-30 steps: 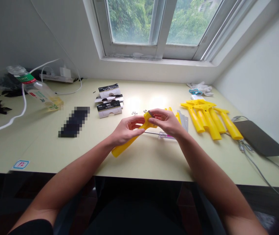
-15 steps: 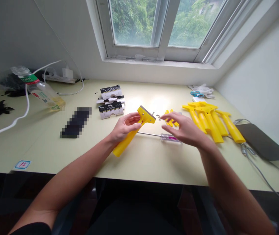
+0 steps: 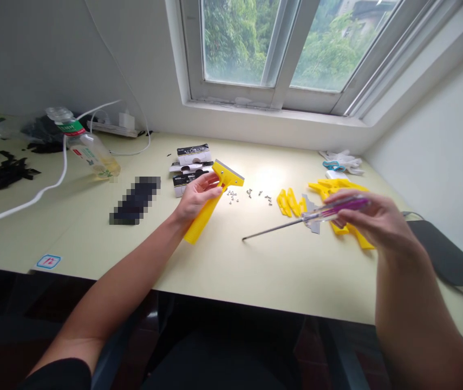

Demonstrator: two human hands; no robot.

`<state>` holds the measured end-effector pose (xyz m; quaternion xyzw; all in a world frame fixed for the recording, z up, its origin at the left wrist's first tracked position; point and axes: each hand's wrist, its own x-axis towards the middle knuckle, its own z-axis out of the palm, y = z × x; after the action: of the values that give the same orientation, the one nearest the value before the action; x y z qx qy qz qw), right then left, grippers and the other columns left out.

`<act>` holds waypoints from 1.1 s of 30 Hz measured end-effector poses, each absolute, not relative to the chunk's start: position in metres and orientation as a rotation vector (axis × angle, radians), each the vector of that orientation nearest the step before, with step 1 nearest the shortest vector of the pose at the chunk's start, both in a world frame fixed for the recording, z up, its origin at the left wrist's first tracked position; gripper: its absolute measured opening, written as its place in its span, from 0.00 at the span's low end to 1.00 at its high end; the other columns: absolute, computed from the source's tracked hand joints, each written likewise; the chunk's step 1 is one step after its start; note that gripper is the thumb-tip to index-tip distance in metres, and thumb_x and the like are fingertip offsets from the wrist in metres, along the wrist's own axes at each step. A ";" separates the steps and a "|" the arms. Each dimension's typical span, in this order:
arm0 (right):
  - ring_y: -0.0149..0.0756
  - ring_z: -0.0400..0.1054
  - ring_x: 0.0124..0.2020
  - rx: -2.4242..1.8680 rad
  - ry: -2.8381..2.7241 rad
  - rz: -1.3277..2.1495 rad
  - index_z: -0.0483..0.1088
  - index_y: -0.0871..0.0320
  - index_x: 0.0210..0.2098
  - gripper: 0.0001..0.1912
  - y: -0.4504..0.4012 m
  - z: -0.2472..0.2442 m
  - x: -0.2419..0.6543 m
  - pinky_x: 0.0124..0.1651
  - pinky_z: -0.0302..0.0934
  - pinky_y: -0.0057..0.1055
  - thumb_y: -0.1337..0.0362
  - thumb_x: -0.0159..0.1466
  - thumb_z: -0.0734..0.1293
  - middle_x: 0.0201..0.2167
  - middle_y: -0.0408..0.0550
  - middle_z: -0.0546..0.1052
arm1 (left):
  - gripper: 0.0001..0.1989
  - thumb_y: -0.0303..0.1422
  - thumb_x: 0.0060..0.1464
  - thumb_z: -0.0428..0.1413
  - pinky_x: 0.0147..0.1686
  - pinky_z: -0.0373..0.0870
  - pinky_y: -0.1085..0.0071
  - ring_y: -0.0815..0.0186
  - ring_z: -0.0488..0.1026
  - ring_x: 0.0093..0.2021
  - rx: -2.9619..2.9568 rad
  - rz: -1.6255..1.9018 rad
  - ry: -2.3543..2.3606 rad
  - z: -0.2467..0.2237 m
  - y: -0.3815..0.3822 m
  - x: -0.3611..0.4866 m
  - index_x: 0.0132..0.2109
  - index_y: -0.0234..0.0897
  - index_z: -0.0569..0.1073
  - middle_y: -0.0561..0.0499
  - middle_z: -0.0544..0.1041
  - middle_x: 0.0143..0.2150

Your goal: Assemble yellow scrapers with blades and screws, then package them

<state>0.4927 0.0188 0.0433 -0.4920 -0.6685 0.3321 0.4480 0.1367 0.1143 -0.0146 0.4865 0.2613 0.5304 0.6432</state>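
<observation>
Daylight enters a framed window (image 3: 280, 100) above a pale-yellow table (image 3: 280, 276).

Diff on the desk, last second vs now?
The right hand let go of the yellow scraper and picked up the screwdriver from the table; its handle is now raised and further right. The scraper moved left, toward the cartons. Unchanged: the left hand grips the scraper; cartons and bottle in place.

The scraper (image 3: 204, 215) is yellow, the screwdriver handle (image 3: 349, 205) clear and purple.
</observation>
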 end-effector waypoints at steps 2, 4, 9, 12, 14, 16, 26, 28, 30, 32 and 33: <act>0.30 0.64 0.16 -1.096 -1.477 0.798 0.75 0.51 0.37 0.14 0.031 0.047 0.480 0.17 0.58 0.30 0.48 0.60 0.71 0.31 0.46 0.80 | 0.22 0.30 0.46 0.68 0.59 0.66 0.58 0.59 0.73 0.55 1.102 1.193 0.610 -0.015 0.113 0.138 0.51 0.40 0.78 0.46 0.78 0.53; 0.31 0.63 0.16 -1.041 -1.338 0.709 0.72 0.50 0.38 0.14 0.039 0.048 0.463 0.16 0.55 0.30 0.47 0.64 0.66 0.32 0.47 0.81 | 0.22 0.29 0.46 0.68 0.59 0.66 0.57 0.58 0.74 0.54 1.106 1.157 0.617 -0.016 0.110 0.141 0.51 0.40 0.78 0.46 0.79 0.53; 0.40 0.75 0.28 -0.834 -1.031 0.430 0.66 0.52 0.40 0.11 0.043 0.044 0.437 0.20 0.64 0.31 0.53 0.64 0.66 0.28 0.47 0.79 | 0.24 0.31 0.47 0.68 0.57 0.66 0.56 0.54 0.74 0.55 1.156 1.052 0.627 -0.018 0.099 0.151 0.53 0.37 0.77 0.42 0.77 0.55; 0.40 0.76 0.27 -0.753 -0.978 0.440 0.63 0.53 0.39 0.12 0.043 0.040 0.437 0.16 0.65 0.27 0.60 0.60 0.69 0.26 0.46 0.79 | 0.25 0.31 0.47 0.67 0.58 0.66 0.55 0.53 0.73 0.56 1.164 1.028 0.632 -0.020 0.097 0.155 0.54 0.36 0.77 0.41 0.77 0.56; 0.39 0.75 0.23 -0.734 -0.966 0.449 0.62 0.54 0.39 0.12 0.044 0.037 0.438 0.14 0.65 0.27 0.61 0.59 0.69 0.25 0.47 0.80 | 0.24 0.31 0.48 0.67 0.59 0.65 0.54 0.54 0.73 0.56 1.169 1.022 0.632 -0.022 0.097 0.156 0.54 0.36 0.77 0.41 0.77 0.56; 0.39 0.74 0.22 -0.724 -0.965 0.453 0.61 0.55 0.38 0.11 0.045 0.036 0.437 0.14 0.67 0.29 0.61 0.60 0.67 0.26 0.47 0.81 | 0.24 0.31 0.48 0.67 0.60 0.65 0.53 0.53 0.73 0.57 1.172 1.020 0.631 -0.023 0.097 0.156 0.54 0.37 0.76 0.42 0.76 0.56; 0.39 0.76 0.23 -0.749 -0.961 0.463 0.59 0.55 0.39 0.13 0.046 0.036 0.431 0.16 0.70 0.30 0.60 0.60 0.68 0.26 0.45 0.81 | 0.24 0.30 0.46 0.68 0.60 0.65 0.51 0.53 0.73 0.57 1.162 1.012 0.636 -0.025 0.097 0.158 0.53 0.38 0.77 0.43 0.77 0.55; 0.38 0.75 0.22 -0.758 -0.973 0.463 0.59 0.54 0.39 0.13 0.046 0.035 0.430 0.16 0.70 0.29 0.60 0.60 0.67 0.27 0.45 0.81 | 0.24 0.30 0.46 0.68 0.60 0.64 0.51 0.53 0.73 0.57 1.164 1.011 0.637 -0.025 0.097 0.158 0.53 0.38 0.77 0.42 0.77 0.55; 0.36 0.75 0.21 -0.760 -0.982 0.462 0.59 0.55 0.38 0.12 0.046 0.035 0.430 0.16 0.69 0.29 0.60 0.61 0.68 0.27 0.46 0.81 | 0.24 0.30 0.46 0.68 0.60 0.64 0.51 0.53 0.73 0.57 1.165 1.011 0.637 -0.025 0.096 0.158 0.53 0.38 0.77 0.42 0.78 0.55; 0.36 0.75 0.21 -0.763 -0.973 0.464 0.59 0.55 0.39 0.13 0.046 0.035 0.429 0.16 0.69 0.28 0.60 0.61 0.68 0.27 0.45 0.81 | 0.24 0.30 0.46 0.68 0.60 0.64 0.51 0.53 0.73 0.57 1.167 1.011 0.636 -0.025 0.096 0.158 0.53 0.38 0.77 0.43 0.78 0.55; 0.37 0.75 0.22 -0.769 -0.962 0.466 0.59 0.55 0.39 0.14 0.046 0.035 0.429 0.17 0.70 0.28 0.59 0.61 0.69 0.27 0.45 0.81 | 0.24 0.30 0.46 0.67 0.60 0.64 0.51 0.53 0.73 0.57 1.170 1.012 0.637 -0.024 0.096 0.158 0.53 0.38 0.77 0.43 0.78 0.55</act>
<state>0.4294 0.0460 0.0345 -0.3575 -0.4471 0.2165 0.7908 0.1582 0.0961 -0.0245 0.5190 0.2827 0.4492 0.6701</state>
